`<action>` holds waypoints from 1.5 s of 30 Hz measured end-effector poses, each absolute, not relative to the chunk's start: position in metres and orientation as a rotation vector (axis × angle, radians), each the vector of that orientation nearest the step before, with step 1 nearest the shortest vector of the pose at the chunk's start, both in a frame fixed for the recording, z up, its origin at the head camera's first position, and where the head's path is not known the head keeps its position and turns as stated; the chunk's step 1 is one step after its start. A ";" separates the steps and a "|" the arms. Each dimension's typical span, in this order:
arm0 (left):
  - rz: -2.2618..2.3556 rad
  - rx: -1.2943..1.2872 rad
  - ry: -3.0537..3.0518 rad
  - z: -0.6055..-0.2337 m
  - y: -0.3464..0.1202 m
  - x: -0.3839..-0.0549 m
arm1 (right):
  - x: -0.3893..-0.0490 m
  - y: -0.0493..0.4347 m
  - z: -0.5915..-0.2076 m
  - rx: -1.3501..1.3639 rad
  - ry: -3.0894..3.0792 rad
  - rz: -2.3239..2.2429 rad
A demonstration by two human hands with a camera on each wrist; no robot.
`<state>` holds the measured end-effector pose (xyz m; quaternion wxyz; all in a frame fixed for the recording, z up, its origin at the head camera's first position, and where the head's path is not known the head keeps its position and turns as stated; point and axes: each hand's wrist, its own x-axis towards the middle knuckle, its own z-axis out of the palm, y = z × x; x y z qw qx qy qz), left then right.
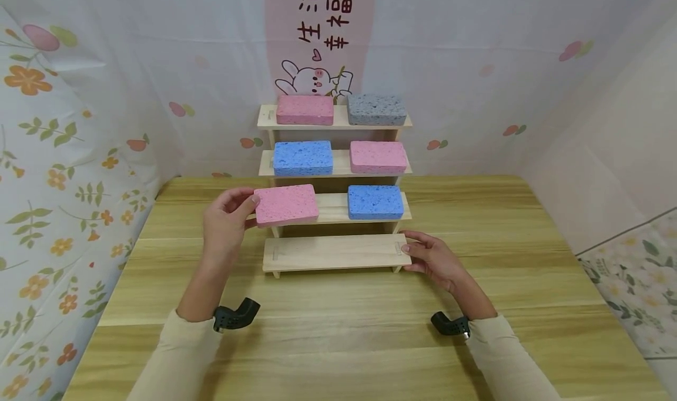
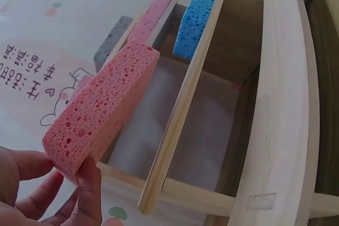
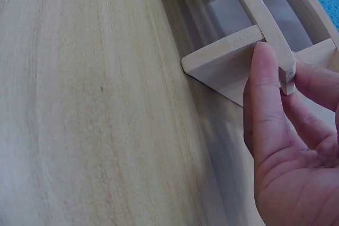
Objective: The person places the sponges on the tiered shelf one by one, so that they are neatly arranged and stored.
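My left hand (image 1: 224, 219) pinches a pink sponge (image 1: 287, 205) by its left end, at the left part of the second tier from the bottom. In the left wrist view the thumb and fingers grip one end of this sponge (image 2: 100, 104), which is tilted over the steps. A wooden four-tier rack (image 1: 333, 253) stands on the table. With my right hand (image 1: 431, 259) I hold the right end of its lowest board, and the right wrist view shows thumb and fingers (image 3: 265, 93) pinching that board's end.
A blue sponge (image 1: 375, 201) lies right on the second tier. Above it are a blue sponge (image 1: 303, 158) and a pink one (image 1: 378, 157); on top, a pink sponge (image 1: 305, 110) and a grey sponge (image 1: 376, 109). A printed cloth (image 1: 211, 83) hangs behind the wooden table (image 1: 338, 342).
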<state>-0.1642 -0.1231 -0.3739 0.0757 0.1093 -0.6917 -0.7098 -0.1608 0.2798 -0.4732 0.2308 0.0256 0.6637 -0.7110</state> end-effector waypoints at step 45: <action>-2.091 0.336 -2.324 -0.382 -0.101 -0.188 | -0.161 0.279 -0.474 0.090 1.819 -1.976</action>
